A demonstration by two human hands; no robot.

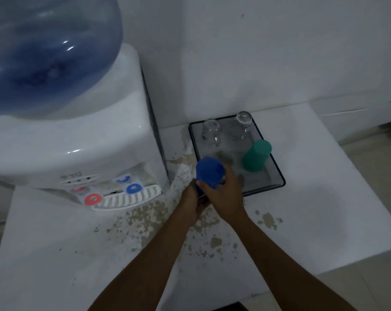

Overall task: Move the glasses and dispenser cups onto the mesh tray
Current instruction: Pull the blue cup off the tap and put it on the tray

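A: Start at the left. What's there?

B: A water dispenser [78, 140] with a blue bottle [46, 52] on top, standing on the white table [324, 221]. It has a red tap [92, 199] and a blue tap [134, 188] over the drip grille.

A: And the hands?

B: Both meet just right of the dispenser. The left hand [193, 202] is tucked low and partly hidden, its fingers curled around something under the cup; I cannot tell what. The right hand [226, 194] has its fingers closed around the side of the blue cup [209, 172], which is upside down, base towards the camera.

A: Where is the cup relative to the mesh tray [277, 173]?

B: At the tray's near-left corner, about over the rim. The free spot lies ahead and slightly right of the fingers, so I'd judge the right hand the better placed for a short push forward, cup axis kept upright.

A: What already sits on the tray?

B: Two clear glasses at the back, a left glass [210, 133] and a right glass [244, 123], and an inverted green cup [257, 155] at the near right, well apart from the blue one.
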